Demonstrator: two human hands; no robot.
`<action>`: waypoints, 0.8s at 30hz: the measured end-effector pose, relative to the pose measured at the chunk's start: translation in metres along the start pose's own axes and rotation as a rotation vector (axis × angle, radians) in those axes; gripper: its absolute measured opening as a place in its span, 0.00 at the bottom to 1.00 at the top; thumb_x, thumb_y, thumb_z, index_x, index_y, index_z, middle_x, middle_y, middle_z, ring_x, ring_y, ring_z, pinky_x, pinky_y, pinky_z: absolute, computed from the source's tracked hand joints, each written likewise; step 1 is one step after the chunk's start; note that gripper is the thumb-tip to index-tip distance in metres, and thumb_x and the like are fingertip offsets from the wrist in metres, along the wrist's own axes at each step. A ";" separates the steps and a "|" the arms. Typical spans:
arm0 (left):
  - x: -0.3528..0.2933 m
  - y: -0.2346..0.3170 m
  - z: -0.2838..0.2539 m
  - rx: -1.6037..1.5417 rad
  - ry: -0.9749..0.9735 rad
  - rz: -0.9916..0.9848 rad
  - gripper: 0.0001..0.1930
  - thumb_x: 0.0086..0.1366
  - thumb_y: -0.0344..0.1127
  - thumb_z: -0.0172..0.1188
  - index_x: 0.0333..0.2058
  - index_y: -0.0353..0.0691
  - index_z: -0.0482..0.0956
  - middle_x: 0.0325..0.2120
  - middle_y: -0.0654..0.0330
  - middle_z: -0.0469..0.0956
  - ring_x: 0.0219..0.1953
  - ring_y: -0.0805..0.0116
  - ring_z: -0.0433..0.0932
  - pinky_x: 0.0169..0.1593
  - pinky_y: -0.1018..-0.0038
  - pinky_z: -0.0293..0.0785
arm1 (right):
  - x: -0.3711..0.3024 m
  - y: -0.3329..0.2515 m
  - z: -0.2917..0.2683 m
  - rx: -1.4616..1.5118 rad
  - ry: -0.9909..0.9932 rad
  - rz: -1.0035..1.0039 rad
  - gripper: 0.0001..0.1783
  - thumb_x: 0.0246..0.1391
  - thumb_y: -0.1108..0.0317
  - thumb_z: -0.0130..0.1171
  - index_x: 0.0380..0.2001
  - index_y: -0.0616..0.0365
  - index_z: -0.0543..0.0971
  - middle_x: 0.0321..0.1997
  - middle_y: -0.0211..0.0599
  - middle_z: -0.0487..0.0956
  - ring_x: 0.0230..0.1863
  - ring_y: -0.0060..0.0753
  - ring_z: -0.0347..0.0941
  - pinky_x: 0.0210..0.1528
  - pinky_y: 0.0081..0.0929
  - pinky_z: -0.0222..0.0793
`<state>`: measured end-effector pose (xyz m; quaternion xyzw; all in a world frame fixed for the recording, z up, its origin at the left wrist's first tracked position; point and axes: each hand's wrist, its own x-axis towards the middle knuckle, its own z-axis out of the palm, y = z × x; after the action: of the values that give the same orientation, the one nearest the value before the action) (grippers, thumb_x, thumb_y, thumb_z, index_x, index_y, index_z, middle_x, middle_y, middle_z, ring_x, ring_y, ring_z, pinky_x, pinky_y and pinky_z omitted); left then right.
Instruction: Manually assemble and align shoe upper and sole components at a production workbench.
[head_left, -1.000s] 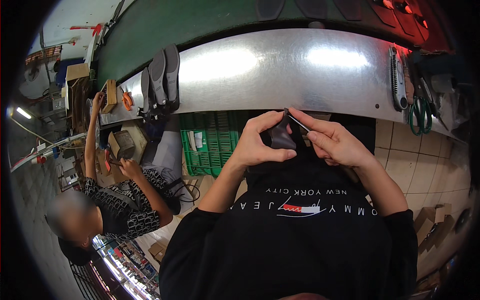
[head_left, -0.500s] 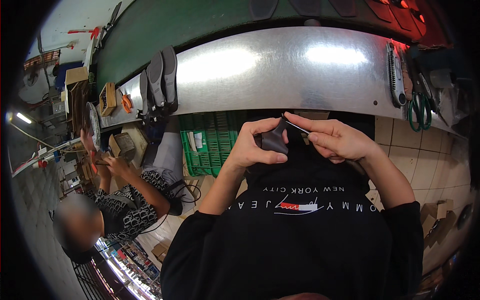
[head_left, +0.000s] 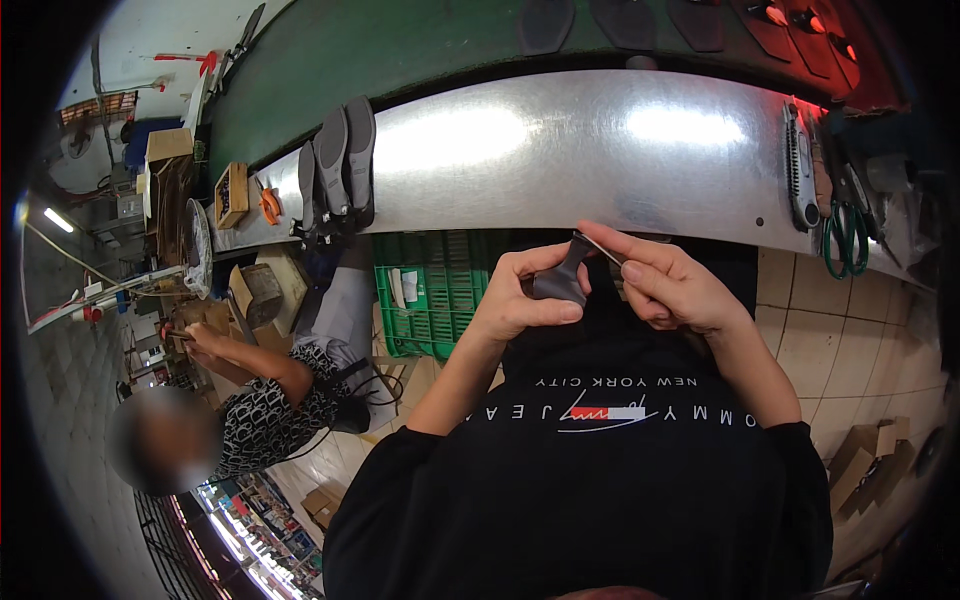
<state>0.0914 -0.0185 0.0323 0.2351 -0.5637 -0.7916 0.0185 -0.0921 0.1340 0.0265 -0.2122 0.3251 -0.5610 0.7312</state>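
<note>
My left hand is closed round a dark grey, leather-like strap piece, wide at the bottom and narrowing toward the top. Its thumb lies over the wide end. Between the thumb and fingers of my right hand is a thin, light metal-looking tool, slanting toward the strap's narrow tip. The right forefinger stretches out to that tip, and the fingertips hide the exact contact. Both hands are in front of my body, just below the edge of the steel worktop.
Grey sandal soles stand at the worktop's left, near orange-handled pliers and a wooden box. A utility knife and green-handled scissors lie right. Below is a green crate. A co-worker works at left.
The whole view has shifted slightly, so the bench appears lower and further right. My right hand's tool has tilted a little at the strap's tip. The co-worker's hands have moved closer together.
</note>
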 end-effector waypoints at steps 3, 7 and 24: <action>-0.002 0.012 0.002 0.083 -0.016 0.010 0.23 0.46 0.33 0.72 0.41 0.34 0.77 0.32 0.67 0.76 0.34 0.79 0.73 0.40 0.83 0.68 | 0.002 -0.001 0.005 -0.156 0.029 -0.012 0.27 0.66 0.69 0.41 0.68 0.45 0.58 0.13 0.16 0.58 0.13 0.09 0.49 0.15 0.09 0.49; -0.004 0.020 0.011 0.180 0.019 0.043 0.25 0.49 0.35 0.71 0.45 0.34 0.75 0.38 0.65 0.76 0.41 0.79 0.72 0.45 0.80 0.69 | 0.003 -0.008 0.014 -0.331 0.154 0.059 0.27 0.65 0.70 0.42 0.67 0.45 0.61 0.14 0.17 0.60 0.14 0.10 0.52 0.16 0.10 0.51; -0.063 0.079 -0.225 1.228 1.671 0.556 0.18 0.53 0.37 0.70 0.39 0.31 0.81 0.33 0.51 0.82 0.28 0.63 0.81 0.36 0.70 0.75 | -0.002 -0.029 -0.020 -0.559 0.627 -0.340 0.32 0.65 0.72 0.39 0.71 0.46 0.49 0.17 0.23 0.64 0.15 0.12 0.54 0.17 0.10 0.53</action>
<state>0.2171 -0.2278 0.0679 0.5346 -0.7077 0.0708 0.4564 -0.1263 0.1290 0.0332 -0.2717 0.6302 -0.6011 0.4095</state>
